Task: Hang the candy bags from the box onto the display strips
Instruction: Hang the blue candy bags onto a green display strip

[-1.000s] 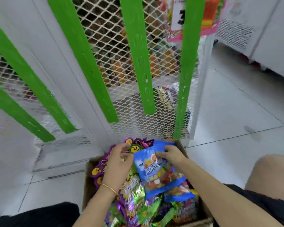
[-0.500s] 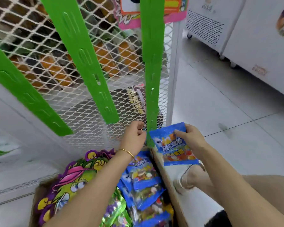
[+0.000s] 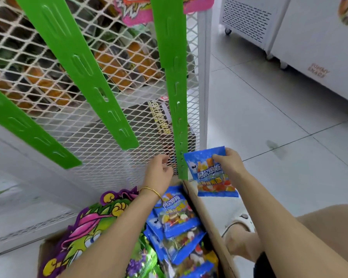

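A small blue plastic candy bag [image 3: 211,173], printed with white lettering and coloured sweets, is held up in the air just to the right of the lower end of the rightmost green plastic display strip [image 3: 178,109], its left edge almost touching the strip. The right hand [image 3: 228,164] pinches the bag near its top right corner, thumb on the printed front and the other fingers curled behind it. The left hand [image 3: 159,170] is at the left side of the same strip's lower end, its fingers [image 3: 165,159] bent loosely against the white metal mesh panel [image 3: 100,153]; whether they grip the strip or only touch the mesh cannot be told. A thin gold bangle [image 3: 152,192] sits on the left wrist.

Below both arms, an open brown cardboard box [image 3: 207,217] stands on the pale tiled floor [image 3: 269,117] against the foot of the mesh panel. Along its right wall lies a stack of more blue candy bags [image 3: 175,221]; to their left are shiny green candy bags [image 3: 143,259] and a large purple and green cartoon-shaped card [image 3: 84,235].

Two further green display strips [image 3: 78,67] slant across the mesh to the left. A white chest freezer [image 3: 317,43] stands on the floor at the upper right, well apart from the box.
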The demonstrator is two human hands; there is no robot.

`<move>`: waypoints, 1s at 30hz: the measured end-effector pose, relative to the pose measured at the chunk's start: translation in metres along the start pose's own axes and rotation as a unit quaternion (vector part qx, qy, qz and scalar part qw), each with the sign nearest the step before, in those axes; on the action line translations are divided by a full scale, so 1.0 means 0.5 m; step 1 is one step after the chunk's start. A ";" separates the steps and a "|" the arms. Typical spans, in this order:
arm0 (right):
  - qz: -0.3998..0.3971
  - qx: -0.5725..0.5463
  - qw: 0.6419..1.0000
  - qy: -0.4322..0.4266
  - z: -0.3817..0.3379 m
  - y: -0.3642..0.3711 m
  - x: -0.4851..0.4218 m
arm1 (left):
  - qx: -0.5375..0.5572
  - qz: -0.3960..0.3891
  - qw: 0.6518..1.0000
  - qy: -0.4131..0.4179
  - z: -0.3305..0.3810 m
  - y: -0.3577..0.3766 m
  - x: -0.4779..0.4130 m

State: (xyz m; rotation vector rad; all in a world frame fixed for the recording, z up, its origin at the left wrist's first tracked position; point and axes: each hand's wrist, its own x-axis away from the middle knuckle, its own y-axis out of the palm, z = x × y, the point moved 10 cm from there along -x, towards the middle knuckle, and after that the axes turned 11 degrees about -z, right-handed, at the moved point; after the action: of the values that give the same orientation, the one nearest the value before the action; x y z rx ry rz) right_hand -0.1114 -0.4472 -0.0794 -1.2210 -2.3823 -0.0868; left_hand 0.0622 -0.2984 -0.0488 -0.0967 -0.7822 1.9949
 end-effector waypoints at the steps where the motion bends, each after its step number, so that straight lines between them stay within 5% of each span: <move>1: -0.002 0.002 1.000 0.000 -0.002 0.001 -0.003 | 0.006 0.003 1.000 0.004 0.008 0.002 -0.004; 14: -0.053 0.004 0.998 -0.033 -0.041 0.025 -0.023 | 0.091 0.089 0.991 0.050 0.059 0.021 -0.037; 30: -0.097 -0.018 0.992 -0.081 -0.063 0.098 -0.058 | 0.015 0.192 0.980 0.046 0.068 -0.004 -0.032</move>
State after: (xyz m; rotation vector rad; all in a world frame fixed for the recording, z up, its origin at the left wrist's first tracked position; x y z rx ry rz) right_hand -0.0466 -0.4475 -0.0709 -1.0446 -2.6474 -0.0952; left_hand 0.0599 -0.3272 -0.0243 -0.3427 -0.7134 2.3450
